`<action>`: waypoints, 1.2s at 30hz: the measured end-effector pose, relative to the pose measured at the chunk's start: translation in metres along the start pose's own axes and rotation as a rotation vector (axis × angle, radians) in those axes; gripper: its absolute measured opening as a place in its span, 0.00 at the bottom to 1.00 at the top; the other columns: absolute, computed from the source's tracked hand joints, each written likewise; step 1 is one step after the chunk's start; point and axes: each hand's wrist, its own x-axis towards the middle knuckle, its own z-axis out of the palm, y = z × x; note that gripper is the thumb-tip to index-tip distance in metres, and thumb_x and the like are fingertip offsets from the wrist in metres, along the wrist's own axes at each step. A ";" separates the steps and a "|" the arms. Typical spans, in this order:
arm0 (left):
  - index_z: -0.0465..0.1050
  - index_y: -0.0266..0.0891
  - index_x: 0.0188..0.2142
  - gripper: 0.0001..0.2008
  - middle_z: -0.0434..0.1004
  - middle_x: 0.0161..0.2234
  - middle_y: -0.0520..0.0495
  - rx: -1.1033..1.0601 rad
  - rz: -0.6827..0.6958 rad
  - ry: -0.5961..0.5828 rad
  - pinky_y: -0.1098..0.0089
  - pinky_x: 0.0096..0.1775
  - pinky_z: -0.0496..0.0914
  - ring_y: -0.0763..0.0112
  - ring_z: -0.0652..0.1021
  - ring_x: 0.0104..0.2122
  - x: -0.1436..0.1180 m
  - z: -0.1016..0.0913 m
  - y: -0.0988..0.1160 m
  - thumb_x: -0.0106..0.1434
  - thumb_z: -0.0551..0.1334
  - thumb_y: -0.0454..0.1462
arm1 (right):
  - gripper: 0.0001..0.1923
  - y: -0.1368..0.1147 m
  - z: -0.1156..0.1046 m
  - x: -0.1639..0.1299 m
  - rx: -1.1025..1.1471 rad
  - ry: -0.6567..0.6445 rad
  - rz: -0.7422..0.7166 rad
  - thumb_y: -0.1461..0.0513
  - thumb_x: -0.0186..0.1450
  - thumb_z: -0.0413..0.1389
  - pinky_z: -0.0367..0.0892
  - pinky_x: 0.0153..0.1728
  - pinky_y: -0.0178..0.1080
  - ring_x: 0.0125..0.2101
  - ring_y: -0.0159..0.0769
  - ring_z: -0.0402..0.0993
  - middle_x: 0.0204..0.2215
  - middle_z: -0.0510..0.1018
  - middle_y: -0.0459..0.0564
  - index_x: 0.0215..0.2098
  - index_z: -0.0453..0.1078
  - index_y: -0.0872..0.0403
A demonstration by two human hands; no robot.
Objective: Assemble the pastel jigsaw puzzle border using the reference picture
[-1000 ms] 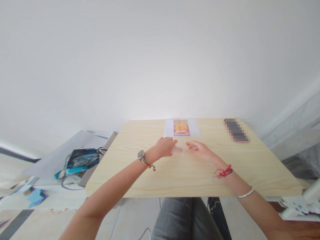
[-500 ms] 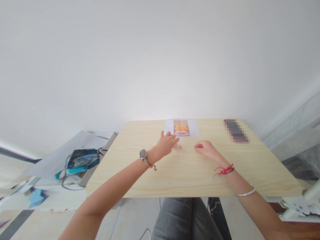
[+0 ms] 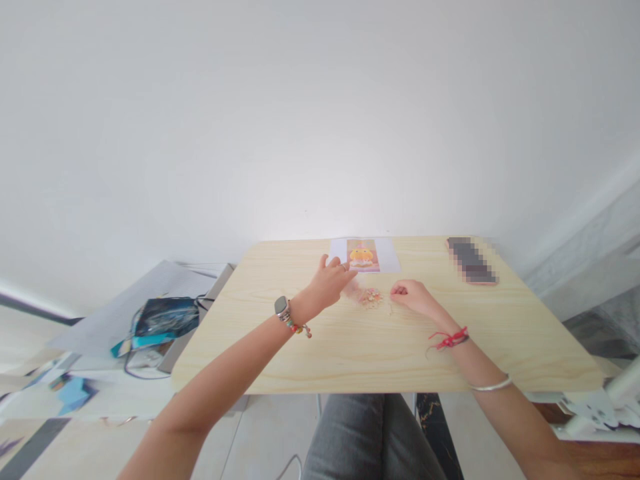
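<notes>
In the head view, the left hand (image 3: 331, 283) has its fingers part open and pinches the end of a small clear bag (image 3: 354, 289), and a little pile of tiny beads (image 3: 371, 297) lies on the desk (image 3: 350, 347) between the two hands. The right hand (image 3: 407, 294) is curled almost closed just beside the pile, maybe on a thin thread, but it is too small to tell. To do this well, I think the bag should tip slowly so the beads stay together near the picture card (image 3: 363, 255)
</notes>
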 end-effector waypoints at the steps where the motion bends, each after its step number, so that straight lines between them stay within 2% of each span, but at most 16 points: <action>1: 0.63 0.43 0.49 0.27 0.70 0.46 0.42 0.008 0.002 0.008 0.49 0.50 0.53 0.55 0.65 0.48 0.000 -0.001 0.000 0.49 0.57 0.24 | 0.05 0.000 0.000 0.000 0.002 -0.001 -0.004 0.63 0.53 0.54 0.62 0.27 0.34 0.25 0.34 0.71 0.23 0.76 0.47 0.25 0.72 0.56; 14: 0.61 0.42 0.52 0.30 0.70 0.47 0.42 0.049 -0.020 0.023 0.48 0.51 0.51 0.54 0.65 0.47 -0.006 -0.011 -0.004 0.50 0.55 0.23 | 0.08 -0.005 0.000 -0.001 0.012 -0.039 -0.007 0.61 0.55 0.52 0.62 0.29 0.36 0.27 0.35 0.70 0.25 0.76 0.48 0.26 0.72 0.56; 21: 0.61 0.41 0.52 0.30 0.69 0.48 0.42 0.075 0.012 0.039 0.47 0.53 0.50 0.55 0.65 0.48 -0.012 -0.018 -0.001 0.50 0.55 0.22 | 0.09 -0.005 0.001 0.000 0.003 -0.034 -0.014 0.60 0.55 0.52 0.61 0.28 0.35 0.27 0.35 0.70 0.25 0.76 0.49 0.26 0.72 0.56; 36: 0.62 0.40 0.52 0.30 0.69 0.48 0.42 0.133 0.034 0.141 0.47 0.53 0.51 0.55 0.66 0.46 -0.014 -0.022 0.001 0.49 0.55 0.22 | 0.12 -0.009 0.001 0.000 -0.008 0.014 -0.047 0.57 0.57 0.50 0.60 0.28 0.35 0.26 0.34 0.69 0.25 0.76 0.49 0.26 0.72 0.56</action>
